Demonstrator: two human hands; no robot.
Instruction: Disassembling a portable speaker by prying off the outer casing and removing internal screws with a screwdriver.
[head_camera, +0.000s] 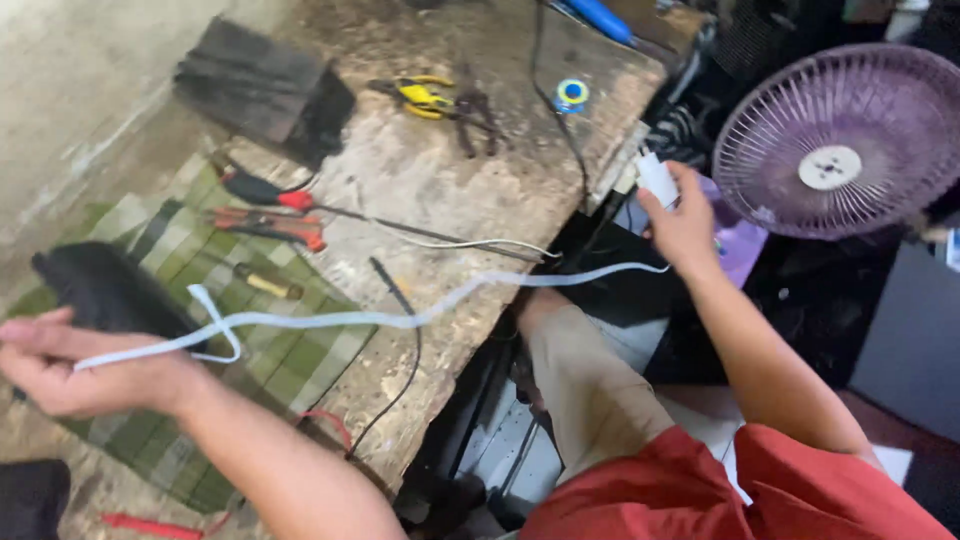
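White cable (400, 318) is stretching across the head view, from the left hand (75, 370) to the right hand (683, 225), so it is hanging taut above the surface (440, 170). The left fingers are closing around one end, where one loop is showing. The right fingers are gripping the white plug (657, 178) at the other end. On the surface one yellow pliers (422, 96), one screwdriver (266, 282) and one tape roll (573, 93) are lying. One purple fan (840, 140) is standing to the right.

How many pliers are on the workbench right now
2 that I can tell: yellow-handled pliers near the bench's far edge, and red-handled pliers on the green checked cloth. Blur may hide others.
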